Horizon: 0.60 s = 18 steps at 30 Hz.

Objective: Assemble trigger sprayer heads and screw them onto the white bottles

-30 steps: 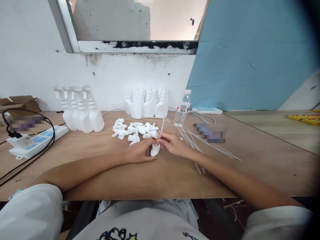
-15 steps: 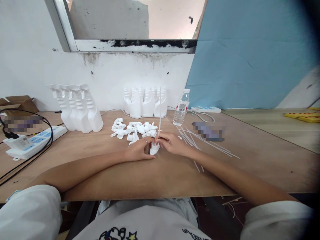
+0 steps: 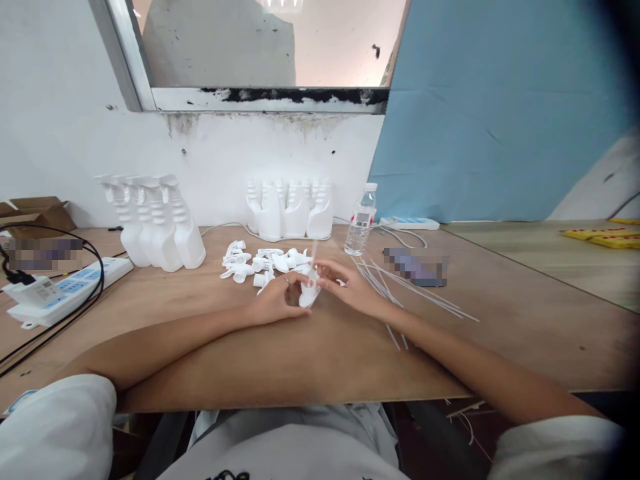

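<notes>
A white trigger spray head [image 3: 309,296] is gripped in my left hand [image 3: 280,297], its thumb and fingers curled around it just above the table. From its top rises a thin white dip tube [image 3: 315,250], blurred and faint. My right hand [image 3: 347,288] has its fingertips pinched at the tube's base, close against the spray head; the exact contact is partly hidden. Several loose trigger spray heads [image 3: 239,265] lie in a pile beyond my left hand. More dip tubes [image 3: 425,291] are spread on the table to the right, partly under my right forearm.
White spray bottles stand in a left group [image 3: 160,233] and a back group [image 3: 293,212]. A clear water bottle [image 3: 359,230] is at the back right, near a blurred-out object [image 3: 415,267]. On the left lie a power strip [image 3: 75,287], black cables and a cardboard box [image 3: 43,217].
The dip tube stood tall and sharp above the spray head; now it looks much shorter and blurred. My right fingers have shifted slightly. The view has tilted up a little.
</notes>
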Tool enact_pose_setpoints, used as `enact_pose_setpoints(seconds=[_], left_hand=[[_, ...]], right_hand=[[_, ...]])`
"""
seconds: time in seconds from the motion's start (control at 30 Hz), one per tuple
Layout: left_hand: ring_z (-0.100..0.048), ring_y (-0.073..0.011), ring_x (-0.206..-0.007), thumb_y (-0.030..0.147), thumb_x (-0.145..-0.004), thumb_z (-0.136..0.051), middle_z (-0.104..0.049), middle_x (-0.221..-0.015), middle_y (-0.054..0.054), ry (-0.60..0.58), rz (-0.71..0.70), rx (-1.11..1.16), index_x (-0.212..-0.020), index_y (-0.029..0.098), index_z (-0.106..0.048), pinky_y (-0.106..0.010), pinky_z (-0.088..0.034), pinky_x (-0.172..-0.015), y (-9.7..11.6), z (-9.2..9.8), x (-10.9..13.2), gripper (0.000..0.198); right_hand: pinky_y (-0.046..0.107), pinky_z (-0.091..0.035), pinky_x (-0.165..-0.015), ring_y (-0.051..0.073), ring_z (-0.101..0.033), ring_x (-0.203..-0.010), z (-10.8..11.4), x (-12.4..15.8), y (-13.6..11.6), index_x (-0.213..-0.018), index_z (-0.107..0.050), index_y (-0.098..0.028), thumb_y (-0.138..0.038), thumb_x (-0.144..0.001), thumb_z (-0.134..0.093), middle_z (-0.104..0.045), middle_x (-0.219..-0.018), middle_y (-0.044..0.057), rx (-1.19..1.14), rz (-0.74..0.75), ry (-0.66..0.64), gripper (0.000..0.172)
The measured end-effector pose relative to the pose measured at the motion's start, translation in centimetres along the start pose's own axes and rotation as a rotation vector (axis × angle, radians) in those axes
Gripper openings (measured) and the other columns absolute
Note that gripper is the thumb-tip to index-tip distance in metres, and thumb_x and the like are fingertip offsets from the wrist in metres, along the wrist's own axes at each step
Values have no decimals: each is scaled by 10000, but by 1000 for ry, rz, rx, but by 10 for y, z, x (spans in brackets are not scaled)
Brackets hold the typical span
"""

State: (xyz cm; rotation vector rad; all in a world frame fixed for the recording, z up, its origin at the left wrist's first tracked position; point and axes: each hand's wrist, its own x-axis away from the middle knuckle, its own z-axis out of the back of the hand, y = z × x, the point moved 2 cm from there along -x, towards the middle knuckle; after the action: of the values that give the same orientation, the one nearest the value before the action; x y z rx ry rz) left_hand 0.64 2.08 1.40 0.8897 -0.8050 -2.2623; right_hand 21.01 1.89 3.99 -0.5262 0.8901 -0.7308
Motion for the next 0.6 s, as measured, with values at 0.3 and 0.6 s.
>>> enact_pose_setpoints(seconds=[0.3,0.6], left_hand=[[-560,-231,-1135,382,-721,-810,-556,-1262,-64,152,-133,279,-1141,257,-484,-346,-469,-923,9,3,-48,545],[-477,-263,-1243,383,-620,-855,-329,-1487,-131,116,-301,-15,-1358,324,-261,-382,-473,-915,-11,50,-119,949]], right_hand=[[331,-523,-782,195,-639,-931,16,-6,25,-1054,-666,-210,-448,-824,-705,-674,-1086,74,-777,-355,-29,333],[422,-520,-952,209,-682,-991,54,-14,11,-901,-636,-237,-229,-782,-717,-732,-1051,23,-951,-305,299,145]])
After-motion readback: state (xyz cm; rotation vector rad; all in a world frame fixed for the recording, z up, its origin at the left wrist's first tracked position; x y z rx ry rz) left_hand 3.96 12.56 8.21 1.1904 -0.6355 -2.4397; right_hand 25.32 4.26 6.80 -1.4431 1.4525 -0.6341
